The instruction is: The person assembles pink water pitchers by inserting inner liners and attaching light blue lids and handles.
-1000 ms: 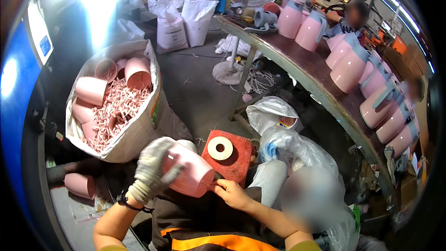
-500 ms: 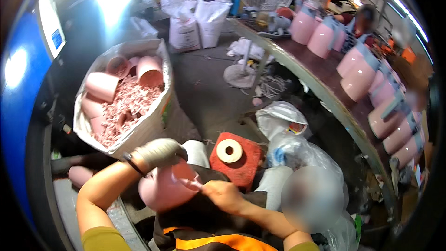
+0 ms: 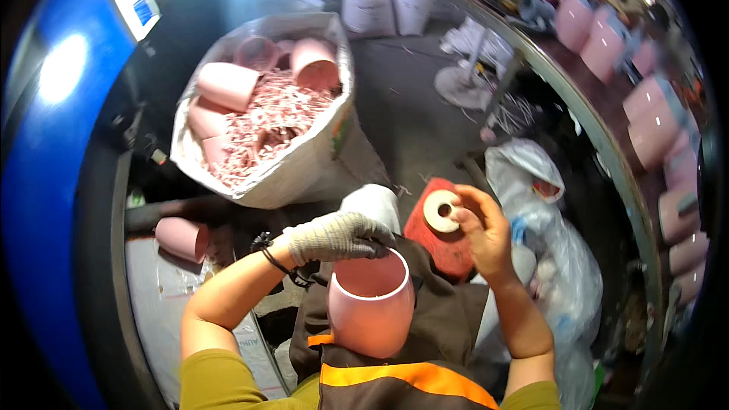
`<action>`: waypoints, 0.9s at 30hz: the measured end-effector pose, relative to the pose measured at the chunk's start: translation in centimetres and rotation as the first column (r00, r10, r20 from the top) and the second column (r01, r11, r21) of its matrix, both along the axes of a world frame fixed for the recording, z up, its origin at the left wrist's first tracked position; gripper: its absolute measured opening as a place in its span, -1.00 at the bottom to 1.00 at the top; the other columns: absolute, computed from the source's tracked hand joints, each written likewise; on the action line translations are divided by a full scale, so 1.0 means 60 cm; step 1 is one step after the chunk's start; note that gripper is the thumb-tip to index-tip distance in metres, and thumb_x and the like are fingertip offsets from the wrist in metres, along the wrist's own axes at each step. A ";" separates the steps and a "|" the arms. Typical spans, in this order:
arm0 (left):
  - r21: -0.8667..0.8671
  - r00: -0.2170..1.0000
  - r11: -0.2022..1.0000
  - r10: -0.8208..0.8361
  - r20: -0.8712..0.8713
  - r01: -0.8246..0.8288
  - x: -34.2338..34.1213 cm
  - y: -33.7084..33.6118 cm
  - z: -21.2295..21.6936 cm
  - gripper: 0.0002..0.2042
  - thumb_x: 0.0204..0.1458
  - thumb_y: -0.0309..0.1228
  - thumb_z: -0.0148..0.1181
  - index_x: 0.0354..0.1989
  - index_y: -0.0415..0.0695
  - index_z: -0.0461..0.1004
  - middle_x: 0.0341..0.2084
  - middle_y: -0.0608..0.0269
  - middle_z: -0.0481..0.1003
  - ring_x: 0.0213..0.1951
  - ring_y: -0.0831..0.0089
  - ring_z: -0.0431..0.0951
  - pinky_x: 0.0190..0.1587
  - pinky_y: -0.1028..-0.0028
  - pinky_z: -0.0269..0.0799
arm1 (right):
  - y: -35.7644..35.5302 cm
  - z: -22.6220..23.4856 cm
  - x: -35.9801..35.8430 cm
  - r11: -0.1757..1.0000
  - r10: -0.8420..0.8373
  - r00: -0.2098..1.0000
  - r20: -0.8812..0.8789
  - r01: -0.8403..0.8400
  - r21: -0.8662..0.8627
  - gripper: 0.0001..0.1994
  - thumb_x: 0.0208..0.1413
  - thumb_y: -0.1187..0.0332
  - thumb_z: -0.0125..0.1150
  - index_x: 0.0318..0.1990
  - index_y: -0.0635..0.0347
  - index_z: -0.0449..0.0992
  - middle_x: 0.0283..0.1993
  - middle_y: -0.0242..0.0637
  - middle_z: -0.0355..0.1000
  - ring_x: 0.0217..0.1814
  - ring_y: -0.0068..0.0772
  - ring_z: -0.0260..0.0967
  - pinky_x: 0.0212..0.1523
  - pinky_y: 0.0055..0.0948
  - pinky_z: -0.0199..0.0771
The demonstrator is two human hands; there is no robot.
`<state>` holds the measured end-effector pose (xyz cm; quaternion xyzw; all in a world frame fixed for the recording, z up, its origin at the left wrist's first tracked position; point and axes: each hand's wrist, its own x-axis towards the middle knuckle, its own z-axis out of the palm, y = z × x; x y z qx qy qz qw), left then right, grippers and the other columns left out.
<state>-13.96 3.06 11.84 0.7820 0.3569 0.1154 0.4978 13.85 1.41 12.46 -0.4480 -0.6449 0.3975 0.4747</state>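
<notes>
A glossy pink plastic shell (image 3: 370,319), round like a pot, rests on my lap with its opening up. My left hand (image 3: 342,238), in a pale work glove with dark fingertips, grips the far rim of the shell. My bare right hand (image 3: 490,235) is at a cream ring-shaped roll (image 3: 432,216), thumb and forefinger closed at its right edge. The roll sits on a red pad (image 3: 453,255) beyond my knees. Whether a strip is between those fingers is too small to tell.
A big white sack (image 3: 296,178) at the far left holds pink scraps and several pink shells. Another pink shell (image 3: 181,238) lies on a grey surface at left. Clear plastic bags (image 3: 566,258) stand at my right, beside a long table (image 3: 566,76) bearing several shells.
My right hand has left the pink shell and reached out to the cream roll. The shell has turned upright on my lap, still in my left hand. The view has shifted.
</notes>
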 end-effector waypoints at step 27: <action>-0.764 0.953 0.642 0.270 0.140 -0.070 0.267 -0.036 -0.071 -0.81 -0.03 -0.55 0.05 -0.25 -0.21 0.52 -0.03 0.13 0.50 -0.05 0.40 0.48 0.11 0.44 0.32 | -0.637 -0.463 0.532 -0.074 -0.358 0.344 0.868 0.916 -0.394 -0.55 0.06 0.10 0.19 0.02 0.21 0.51 0.10 -0.01 0.43 0.14 0.01 0.38 0.12 -0.16 0.37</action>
